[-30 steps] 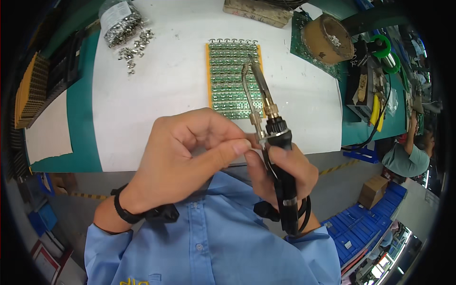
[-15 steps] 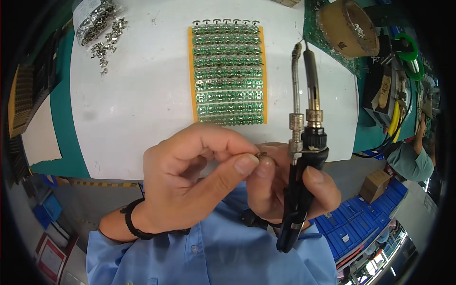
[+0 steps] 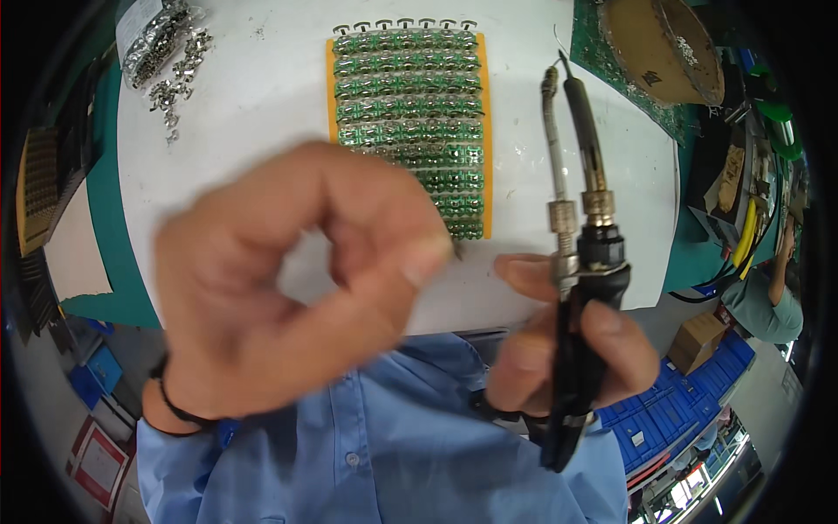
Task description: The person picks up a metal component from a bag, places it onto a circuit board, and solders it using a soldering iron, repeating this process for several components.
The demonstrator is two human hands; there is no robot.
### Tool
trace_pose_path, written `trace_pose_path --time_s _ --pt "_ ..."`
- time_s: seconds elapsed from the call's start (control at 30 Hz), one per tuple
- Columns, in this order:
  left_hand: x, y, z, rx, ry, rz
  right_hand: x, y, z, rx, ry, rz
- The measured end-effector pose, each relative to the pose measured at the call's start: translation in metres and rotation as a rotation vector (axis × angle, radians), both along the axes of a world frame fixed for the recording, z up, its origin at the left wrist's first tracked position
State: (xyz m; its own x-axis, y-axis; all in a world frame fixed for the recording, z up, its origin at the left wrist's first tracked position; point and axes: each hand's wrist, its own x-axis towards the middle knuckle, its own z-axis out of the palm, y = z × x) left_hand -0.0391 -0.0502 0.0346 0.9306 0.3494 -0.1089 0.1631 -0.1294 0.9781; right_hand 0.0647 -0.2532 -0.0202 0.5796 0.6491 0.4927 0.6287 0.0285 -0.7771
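Observation:
My left hand point(image 3: 288, 271), somewhat blurred, is raised over the near part of the board panel. Its thumb and forefinger are pinched on a small metal part point(image 3: 457, 251), of which only a dark tip shows. My right hand point(image 3: 580, 341) is wrapped round the black handle of a soldering iron point(image 3: 595, 208). A thin solder feed tube point(image 3: 555, 144) runs alongside the iron, and both tips point away from me. The panel of green circuit boards point(image 3: 410, 109) lies in rows between orange edge strips, its near left part hidden behind my left hand.
A clear bag point(image 3: 148, 44) of small metal parts lies at the far left, with loose metal clips point(image 3: 179, 83) spilled beside it. At the far right stands a brown round container point(image 3: 659, 52). Blue bins point(image 3: 681, 397) and a cardboard box point(image 3: 696, 342) are beyond the table; another person point(image 3: 764, 297) is at the right.
My hands have come apart. The left has moved left and up over the boards with the small metal part; the right has shifted slightly right with the soldering iron.

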Motion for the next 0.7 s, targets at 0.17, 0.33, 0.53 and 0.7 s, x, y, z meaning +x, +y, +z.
trace_pose_path --time_s 0.17,0.33,0.53,0.7 --pt "0.022 0.018 0.001 0.154 -0.011 0.134 0.026 -0.003 0.000 -0.033 -0.046 -0.081" --pt "0.029 0.021 -0.004 0.212 -0.045 0.143 0.039 0.000 -0.003 -0.026 -0.067 -0.100" --pt "0.018 0.045 -0.008 0.192 0.088 0.108 0.040 0.002 0.001 0.004 -0.075 -0.115" --pt "0.014 0.043 -0.022 0.091 0.023 0.234 0.026 0.008 0.008 0.124 0.073 -0.130"
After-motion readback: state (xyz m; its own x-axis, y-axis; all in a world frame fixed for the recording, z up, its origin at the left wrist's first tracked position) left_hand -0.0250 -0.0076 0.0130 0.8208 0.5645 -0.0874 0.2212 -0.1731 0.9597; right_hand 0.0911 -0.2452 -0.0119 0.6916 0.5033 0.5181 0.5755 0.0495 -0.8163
